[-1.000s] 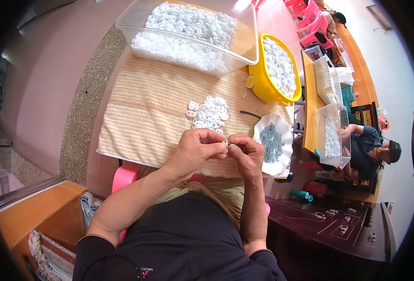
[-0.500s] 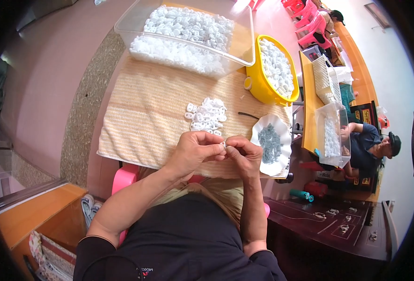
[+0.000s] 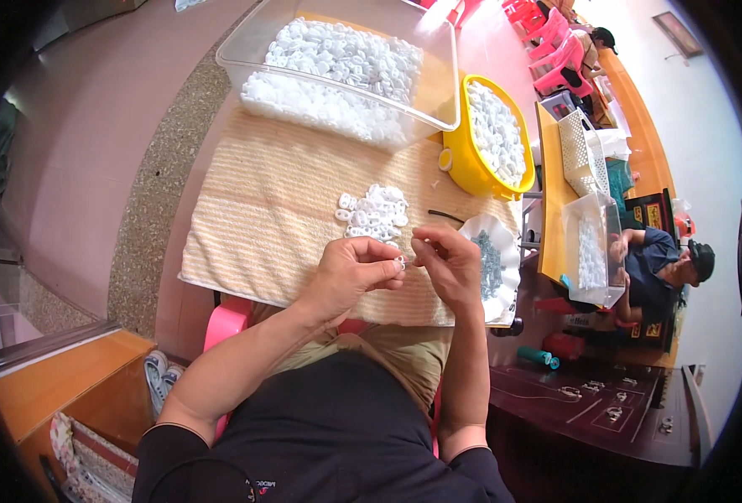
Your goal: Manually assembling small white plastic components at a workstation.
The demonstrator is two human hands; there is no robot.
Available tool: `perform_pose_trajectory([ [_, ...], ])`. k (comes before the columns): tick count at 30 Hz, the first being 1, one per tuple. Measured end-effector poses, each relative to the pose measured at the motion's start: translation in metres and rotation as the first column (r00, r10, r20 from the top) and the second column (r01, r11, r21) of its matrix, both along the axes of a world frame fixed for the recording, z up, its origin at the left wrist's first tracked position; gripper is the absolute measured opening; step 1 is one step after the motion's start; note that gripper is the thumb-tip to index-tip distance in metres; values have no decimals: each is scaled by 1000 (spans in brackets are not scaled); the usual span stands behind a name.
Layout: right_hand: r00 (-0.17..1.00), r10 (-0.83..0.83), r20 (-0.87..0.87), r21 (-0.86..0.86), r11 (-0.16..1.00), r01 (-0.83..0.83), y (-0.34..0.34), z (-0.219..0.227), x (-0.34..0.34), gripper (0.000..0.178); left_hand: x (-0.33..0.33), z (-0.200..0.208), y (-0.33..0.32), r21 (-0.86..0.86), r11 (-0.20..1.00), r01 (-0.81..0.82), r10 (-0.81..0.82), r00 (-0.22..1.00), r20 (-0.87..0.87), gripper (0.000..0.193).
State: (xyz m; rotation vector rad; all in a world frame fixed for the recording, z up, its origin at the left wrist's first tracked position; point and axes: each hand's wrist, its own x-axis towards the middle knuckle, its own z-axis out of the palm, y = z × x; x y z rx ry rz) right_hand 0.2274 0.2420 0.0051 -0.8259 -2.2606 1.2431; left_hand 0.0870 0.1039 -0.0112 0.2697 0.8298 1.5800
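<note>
Left hand [image 3: 352,270] is pinching a small white plastic part [image 3: 401,262] between thumb and index fingertips. Grip is closed on it. Part is sitting right at the tips, on the side facing the other hand, with a bit of it poking out past the thumb; the rest is being covered by the fingers. Too small to read its exact shape or angle.

Right hand [image 3: 452,267] is hovering just beside, thumb and index drawn near each other. Its fingertips are standing a little off the part, gap visible, no contact. Can't tell whether it is pinching anything; whatever is between those tips isn't resolving.

Both hands are working above the near half of a striped towel [image 3: 253,201]. Loose pile of white oval pieces [image 3: 372,211], some showing two holes, is lying just beyond the left fingers, so the held part is sitting on the near side of that pile.

Right of the hands, a white wavy-rimmed plate [image 3: 509,272] is holding small grey pieces [image 3: 489,261]; right hand is partly overlapping its left edge in this view. Thin black stick [image 3: 446,215] is lying between pile and plate.

Farther out, a clear plastic bin [image 3: 428,126] and a yellow tub [image 3: 470,172] are standing side by side, both holding lots of white pieces. Over on the right, a co-worker [image 3: 656,264] is reaching to another clear bin [image 3: 606,293].
</note>
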Motion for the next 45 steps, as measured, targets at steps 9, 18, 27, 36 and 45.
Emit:
perform_pose_trajectory([
  [9, 943, 17, 334, 443, 880, -173, 2, 12, -34, 18, -3, 1, 1, 12, 1000, -22, 22, 1000, 16, 12],
  [18, 972, 61, 226, 413, 898, -152, 3, 9, -29, 18, -4, -2, 2, 4, 999, -49, 49, 998, 29, 13],
  [27, 999, -47, 25, -45, 998, 49, 0, -11, -7, 23, -4, -3, 2, -14, 997, -72, 73, 997, 39, 12],
  [36, 990, -105, -90, -366, 928, 65, -14, -13, 2, 26, -5, 1, 2, -13, 998, -67, 67, 997, 48, 12],
  [45, 987, -137, -85, -401, 911, 92, -24, -6, -3, 29, -5, -3, 3, -22, 998, -58, 59, 998, 38, 12],
])
